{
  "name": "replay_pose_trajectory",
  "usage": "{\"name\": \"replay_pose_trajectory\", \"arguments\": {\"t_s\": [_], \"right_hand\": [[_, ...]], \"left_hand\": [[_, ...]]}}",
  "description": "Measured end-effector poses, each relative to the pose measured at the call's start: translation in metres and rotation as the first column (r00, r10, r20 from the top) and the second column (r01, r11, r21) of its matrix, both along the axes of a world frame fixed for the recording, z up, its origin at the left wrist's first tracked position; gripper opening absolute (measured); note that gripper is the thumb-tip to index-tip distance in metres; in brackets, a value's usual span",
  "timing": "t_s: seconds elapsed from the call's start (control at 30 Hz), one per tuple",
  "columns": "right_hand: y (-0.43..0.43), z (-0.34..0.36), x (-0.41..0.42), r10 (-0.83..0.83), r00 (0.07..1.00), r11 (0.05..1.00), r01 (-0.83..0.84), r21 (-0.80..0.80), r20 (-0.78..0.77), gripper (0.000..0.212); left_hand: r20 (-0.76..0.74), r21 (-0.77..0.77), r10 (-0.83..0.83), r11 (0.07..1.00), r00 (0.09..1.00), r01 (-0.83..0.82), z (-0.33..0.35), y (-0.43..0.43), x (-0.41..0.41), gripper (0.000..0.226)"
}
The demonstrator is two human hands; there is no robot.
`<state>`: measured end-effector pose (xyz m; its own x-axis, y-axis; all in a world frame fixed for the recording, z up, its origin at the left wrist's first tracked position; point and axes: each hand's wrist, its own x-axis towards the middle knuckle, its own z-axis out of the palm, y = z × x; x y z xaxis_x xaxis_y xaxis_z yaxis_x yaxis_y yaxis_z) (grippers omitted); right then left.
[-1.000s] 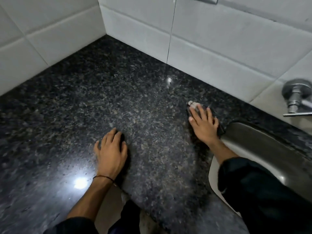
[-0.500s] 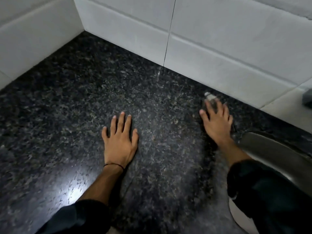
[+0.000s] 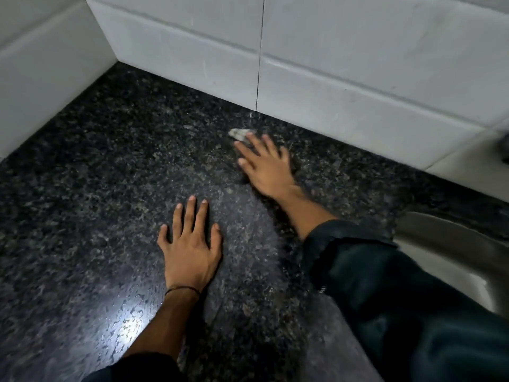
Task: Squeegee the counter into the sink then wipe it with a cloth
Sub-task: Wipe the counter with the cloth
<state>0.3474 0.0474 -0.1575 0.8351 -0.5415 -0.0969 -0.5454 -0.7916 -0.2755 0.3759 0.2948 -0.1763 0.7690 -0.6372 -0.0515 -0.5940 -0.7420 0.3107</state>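
My right hand (image 3: pixel 265 166) lies flat on the dark speckled granite counter (image 3: pixel 110 172), pressing down a cloth (image 3: pixel 239 133). Only a pale corner of that cloth shows beyond my fingertips, near the back wall. My left hand (image 3: pixel 190 244) rests flat on the counter closer to me, fingers spread, holding nothing. The steel sink (image 3: pixel 451 252) shows at the right edge, partly behind my dark right sleeve. No squeegee is in view.
White tiled walls (image 3: pixel 344 64) bound the counter at the back and left, meeting in a corner at the upper left. A bright light reflection (image 3: pixel 129 323) shines on the counter near my left forearm. A tap part (image 3: pixel 505 150) shows blurred at the far right.
My right hand has slid the cloth left along the back of the counter, away from the sink. My left hand has flattened and spread. The view has shifted, so the tap is almost out of frame.
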Motion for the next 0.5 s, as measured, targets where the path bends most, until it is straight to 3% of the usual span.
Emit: {"name": "replay_pose_trajectory", "arguments": {"t_s": [0.13, 0.3, 0.4, 0.5], "right_hand": [[-0.070, 0.004, -0.136, -0.352, 0.935, 0.933, 0.348, -0.086, -0.036, 0.050], [-0.048, 0.000, -0.232, -0.553, 0.832, 0.832, 0.547, -0.094, -0.047, 0.051], [0.027, 0.001, -0.233, -0.429, 0.903, 0.896, 0.419, -0.149, -0.040, 0.054], [0.114, 0.003, -0.238, -0.088, 0.995, 0.988, 0.082, -0.132, -0.046, 0.051]], "left_hand": [[-0.019, 0.002, -0.001, 1.000, 1.000, 0.001, 0.002, -0.001, -0.002, 0.056], [-0.038, -0.007, -0.003, 1.000, 0.999, 0.003, 0.007, 0.000, -0.003, 0.056], [-0.046, -0.020, -0.014, 1.000, 0.999, 0.013, 0.008, 0.002, -0.003, 0.056], [-0.093, -0.056, -0.002, 0.998, 0.996, -0.003, 0.011, 0.004, -0.003, 0.057]]}}
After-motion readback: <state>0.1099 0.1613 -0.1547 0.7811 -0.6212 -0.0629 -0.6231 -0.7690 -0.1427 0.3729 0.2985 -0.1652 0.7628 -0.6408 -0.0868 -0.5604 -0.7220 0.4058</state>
